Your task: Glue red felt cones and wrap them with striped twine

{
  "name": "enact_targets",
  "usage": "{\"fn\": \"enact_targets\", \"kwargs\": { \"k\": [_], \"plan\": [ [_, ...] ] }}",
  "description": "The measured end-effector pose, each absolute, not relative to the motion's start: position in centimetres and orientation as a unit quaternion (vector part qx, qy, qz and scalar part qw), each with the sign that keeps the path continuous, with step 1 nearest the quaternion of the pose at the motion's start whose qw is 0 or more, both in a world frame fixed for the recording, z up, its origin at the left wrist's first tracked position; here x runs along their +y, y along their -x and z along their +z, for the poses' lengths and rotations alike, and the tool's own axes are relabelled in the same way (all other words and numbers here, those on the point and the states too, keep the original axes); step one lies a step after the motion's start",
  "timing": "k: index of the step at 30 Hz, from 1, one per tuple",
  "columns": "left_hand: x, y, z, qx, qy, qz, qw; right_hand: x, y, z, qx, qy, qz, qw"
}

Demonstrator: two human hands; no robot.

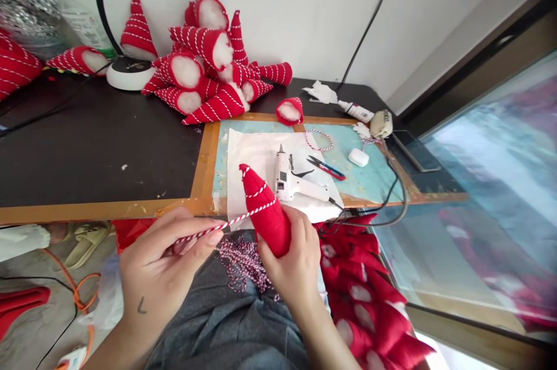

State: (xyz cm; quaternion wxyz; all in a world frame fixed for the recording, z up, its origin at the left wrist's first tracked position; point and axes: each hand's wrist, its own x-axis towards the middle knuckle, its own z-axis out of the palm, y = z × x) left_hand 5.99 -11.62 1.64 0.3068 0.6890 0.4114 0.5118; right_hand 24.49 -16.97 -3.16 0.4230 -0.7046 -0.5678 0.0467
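My right hand (pixel 296 260) is wrapped round the wide lower part of a red felt cone (pixel 265 207), its tip pointing up and to the left. A red-and-white twisted cord (pixel 239 219) winds round the cone's upper part. From there the cord runs left, pulled straight, into my left hand (pixel 169 260), which pinches it between thumb and fingers. A loose bundle of the same cord (pixel 246 263) lies on my lap below. Just beyond the cone, a white hot glue gun (pixel 289 178) rests on a white sheet (pixel 243 152).
Behind is a heap of stuffed red cones (pixel 200 68) wound with cord. Thread snips (pixel 326 167), a cord loop (pixel 319 140) and a white case (pixel 358 156) lie on the blue mat (pixel 343 138). More red cones (pixel 365 294) fill the space below right. A lamp base (pixel 130 73) stands at left.
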Motion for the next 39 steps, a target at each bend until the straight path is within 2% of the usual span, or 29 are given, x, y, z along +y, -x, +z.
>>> {"fn": "enact_targets", "kwargs": {
  "k": [4, 7, 13, 20, 23, 26, 31, 35, 39],
  "plan": [
    [-11.9, -6.3, 1.3, 0.404, -0.691, 0.517, 0.304, -16.9, -24.5, -3.3, -0.563, 0.711, 0.044, 0.419],
    [-12.2, -6.5, 0.4, 0.397, -0.701, 0.514, 0.295, -16.9, -24.6, -2.9, -0.526, 0.704, 0.142, 0.456],
    [-12.3, -7.1, -0.7, 0.435, -0.677, 0.500, 0.322, -16.9, -24.6, -2.5, -0.403, 0.607, 0.418, 0.542],
    [-11.2, -7.0, -0.9, 0.502, -0.629, 0.466, 0.368, -16.7, -24.1, -3.8, -0.333, 0.533, 0.500, 0.596],
    [-10.8, -7.1, -2.2, 0.502, -0.597, 0.440, 0.444, -16.9, -23.9, -3.8, -0.307, 0.512, 0.532, 0.600],
    [-10.2, -7.5, -3.4, 0.467, -0.528, 0.418, 0.574, -17.1, -23.8, -3.7, -0.281, 0.472, 0.597, 0.585],
    [-9.6, -8.1, -3.3, 0.293, -0.474, 0.324, 0.764, -17.2, -24.6, -4.1, -0.269, 0.390, 0.704, 0.529],
    [-9.4, -8.2, -2.6, 0.293, -0.460, 0.321, 0.774, -17.0, -26.2, -3.7, -0.341, 0.412, 0.690, 0.489],
    [-9.3, -8.3, -2.6, 0.380, -0.480, 0.381, 0.693, -17.5, -26.6, -2.3, -0.455, 0.519, 0.517, 0.506]
  ]
}}
